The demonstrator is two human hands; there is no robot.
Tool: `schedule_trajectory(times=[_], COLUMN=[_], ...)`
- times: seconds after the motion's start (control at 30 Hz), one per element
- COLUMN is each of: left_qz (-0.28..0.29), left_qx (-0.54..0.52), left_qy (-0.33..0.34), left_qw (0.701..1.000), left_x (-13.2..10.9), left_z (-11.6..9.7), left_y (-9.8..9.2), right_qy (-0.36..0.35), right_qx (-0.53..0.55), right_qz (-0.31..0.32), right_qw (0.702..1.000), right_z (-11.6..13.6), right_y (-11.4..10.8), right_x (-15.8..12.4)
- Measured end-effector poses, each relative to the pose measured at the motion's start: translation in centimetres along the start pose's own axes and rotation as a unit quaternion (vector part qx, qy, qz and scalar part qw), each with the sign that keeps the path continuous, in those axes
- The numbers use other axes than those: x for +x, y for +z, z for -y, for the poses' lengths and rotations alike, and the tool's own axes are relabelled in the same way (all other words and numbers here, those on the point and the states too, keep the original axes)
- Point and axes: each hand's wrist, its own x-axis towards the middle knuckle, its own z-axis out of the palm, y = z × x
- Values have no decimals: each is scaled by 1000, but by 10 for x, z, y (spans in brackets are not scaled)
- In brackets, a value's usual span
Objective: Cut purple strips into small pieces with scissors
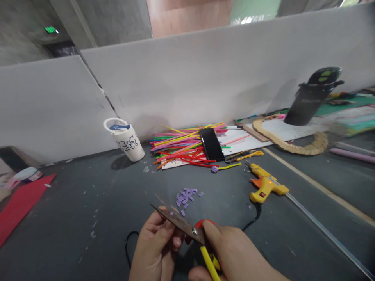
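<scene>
Two grips: one left grip [156, 242] and one right grip [231, 249], the latter around one pair of scissors [194, 231]. Just beyond both lie many purple pieces [186, 205], too overlapped for an exact count. To their right, one glue gun [265, 183]. Farther beyond: one phone [211, 144], one white cup [129, 146], one black bottle [304, 103], uncountably many coloured strips [181, 144]. Far left, one red sheet [23, 207].

A dark grey tabletop [114, 207], flecked with pale marks, runs back to white partition panels [187, 74], split by a slanting gap toward the left. Beyond, at far left, a green sign [51, 29] glows near a grey wall [120, 19].
</scene>
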Motion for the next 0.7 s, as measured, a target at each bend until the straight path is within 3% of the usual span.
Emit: schedule_trajectory(times=[0.4,0.7], left_qz=[-8,-1], left_qx=[5,-12], left_qy=[-13,-21], left_qw=[1000,1000], left_x=[-1,1], left_z=[0,1], left_y=[-2,-1], right_qy=[28,22], right_qx=[-12,-41], right_qz=[29,7], right_qw=[999,999], right_z=[4,1], right_y=[-4,-1], right_x=[0,0])
